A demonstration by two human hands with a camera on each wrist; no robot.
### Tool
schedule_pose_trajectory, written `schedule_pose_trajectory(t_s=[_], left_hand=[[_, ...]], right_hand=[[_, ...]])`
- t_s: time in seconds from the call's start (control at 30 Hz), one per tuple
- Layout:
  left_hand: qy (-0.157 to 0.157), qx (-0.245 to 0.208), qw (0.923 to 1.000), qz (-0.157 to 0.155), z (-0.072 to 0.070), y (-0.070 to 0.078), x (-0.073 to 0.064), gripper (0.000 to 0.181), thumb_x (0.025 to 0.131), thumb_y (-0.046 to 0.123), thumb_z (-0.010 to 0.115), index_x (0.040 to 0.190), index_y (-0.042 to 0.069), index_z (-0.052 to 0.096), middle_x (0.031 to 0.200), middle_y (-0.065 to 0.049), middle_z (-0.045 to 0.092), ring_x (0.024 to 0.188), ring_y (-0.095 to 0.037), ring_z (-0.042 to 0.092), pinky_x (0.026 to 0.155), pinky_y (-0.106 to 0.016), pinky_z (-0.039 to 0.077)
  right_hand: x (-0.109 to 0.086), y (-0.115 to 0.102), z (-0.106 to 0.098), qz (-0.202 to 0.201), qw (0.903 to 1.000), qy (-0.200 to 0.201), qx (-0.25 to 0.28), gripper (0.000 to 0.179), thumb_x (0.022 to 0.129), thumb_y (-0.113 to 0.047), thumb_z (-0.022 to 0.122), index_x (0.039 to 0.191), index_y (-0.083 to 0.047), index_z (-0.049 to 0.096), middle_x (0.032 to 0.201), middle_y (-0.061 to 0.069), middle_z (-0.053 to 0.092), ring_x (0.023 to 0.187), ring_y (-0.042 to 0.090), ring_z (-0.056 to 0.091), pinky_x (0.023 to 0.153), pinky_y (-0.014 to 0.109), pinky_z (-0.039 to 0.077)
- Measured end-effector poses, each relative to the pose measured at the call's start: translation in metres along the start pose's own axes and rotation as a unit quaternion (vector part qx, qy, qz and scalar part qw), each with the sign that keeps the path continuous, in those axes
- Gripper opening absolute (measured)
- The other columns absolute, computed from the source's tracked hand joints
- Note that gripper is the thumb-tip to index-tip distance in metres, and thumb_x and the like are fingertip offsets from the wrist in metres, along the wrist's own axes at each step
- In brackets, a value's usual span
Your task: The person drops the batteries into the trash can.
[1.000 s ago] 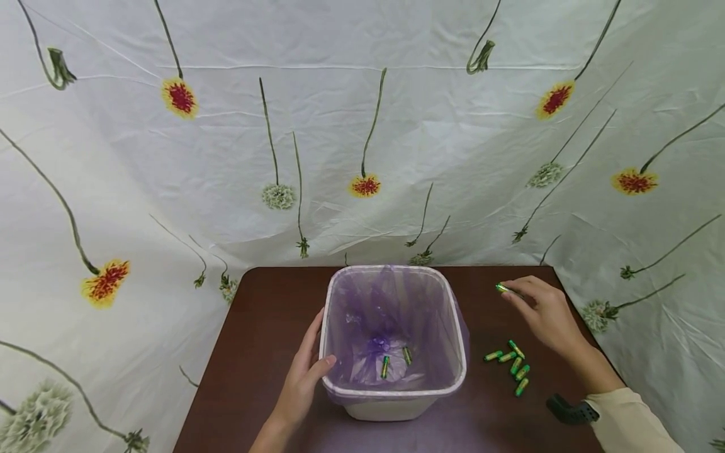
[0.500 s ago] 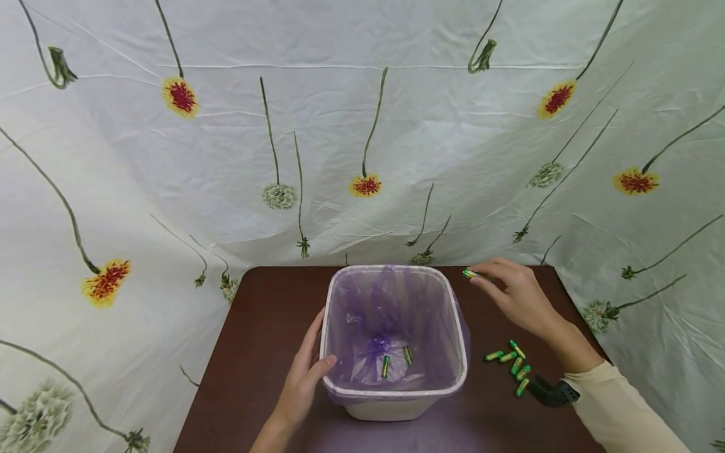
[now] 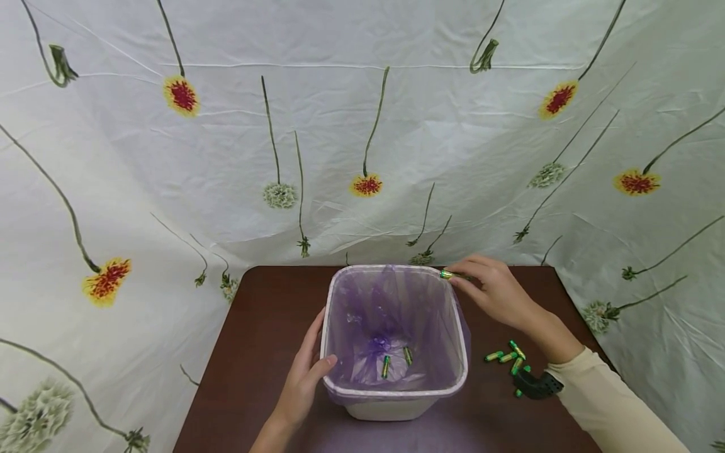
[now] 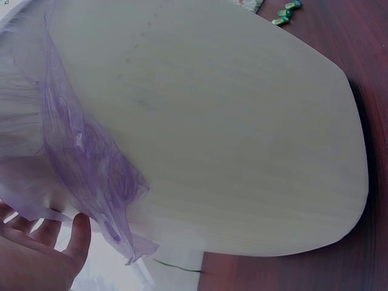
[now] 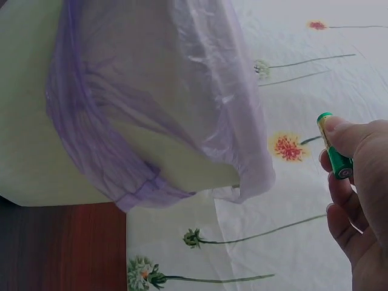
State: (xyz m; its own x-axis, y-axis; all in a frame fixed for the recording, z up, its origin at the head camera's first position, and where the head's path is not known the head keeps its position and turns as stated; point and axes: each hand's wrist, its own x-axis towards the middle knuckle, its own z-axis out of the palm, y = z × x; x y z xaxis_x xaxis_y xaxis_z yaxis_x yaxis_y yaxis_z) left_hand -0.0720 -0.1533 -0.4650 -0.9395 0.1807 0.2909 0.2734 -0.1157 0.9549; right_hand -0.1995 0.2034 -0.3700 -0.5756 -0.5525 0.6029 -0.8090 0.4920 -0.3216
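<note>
A white trash bin (image 3: 391, 409) lined with a purple plastic bag (image 3: 419, 302) stands on the table. On its left side my left hand (image 3: 303, 377) grips the rim, thumb over the edge and fingers along the outside. Between thumb and fingertips my right hand (image 3: 498, 292) pinches a green and gold battery (image 5: 334, 145), held at the bin's far right corner. Two batteries lie at the bottom of the bag, one battery (image 3: 386, 367) left of the other battery (image 3: 408, 356).
Several loose batteries (image 3: 508, 357) lie on the brown table (image 3: 272, 314) right of the bin, partly covered by the black wrist strap (image 3: 535, 385). A white flower-print cloth (image 3: 226, 157) hangs behind and at both sides of the table.
My right hand has moved left with the battery, from over the right of the table to the bin's far right corner. The left hand has kept its hold on the bin.
</note>
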Motion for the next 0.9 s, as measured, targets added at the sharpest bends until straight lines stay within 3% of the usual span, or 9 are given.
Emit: schedule_pose_trajectory(t_s=[0.57, 0.9], left_hand=[[0.001, 0.005, 1.0, -0.003, 0.0, -0.003, -0.001, 0.073, 0.102, 0.0, 0.047, 0.167, 0.019, 0.019, 0.169, -0.013, 0.019, 0.135, -0.045, 0.045, 0.103, -0.04, 0.048], [0.001, -0.001, 1.0, -0.004, 0.0, -0.002, 0.0, 0.073, 0.102, 0.0, 0.046, 0.167, 0.02, 0.019, 0.169, -0.013, 0.019, 0.137, -0.047, 0.043, 0.104, -0.039, 0.047]], right_hand=[[0.03, -0.017, 0.018, -0.05, 0.9974, -0.05, 0.019, 0.023, 0.089, -0.001, 0.079, 0.112, -0.006, 0.078, 0.104, 0.0, 0.069, 0.081, 0.01, 0.059, 0.062, 0.029, 0.048], [0.049, -0.025, 0.03, -0.074, 0.9929, -0.089, 0.027, 0.022, 0.094, -0.005, 0.075, 0.116, -0.006, 0.077, 0.104, 0.001, 0.068, 0.087, 0.012, 0.061, 0.07, 0.031, 0.051]])
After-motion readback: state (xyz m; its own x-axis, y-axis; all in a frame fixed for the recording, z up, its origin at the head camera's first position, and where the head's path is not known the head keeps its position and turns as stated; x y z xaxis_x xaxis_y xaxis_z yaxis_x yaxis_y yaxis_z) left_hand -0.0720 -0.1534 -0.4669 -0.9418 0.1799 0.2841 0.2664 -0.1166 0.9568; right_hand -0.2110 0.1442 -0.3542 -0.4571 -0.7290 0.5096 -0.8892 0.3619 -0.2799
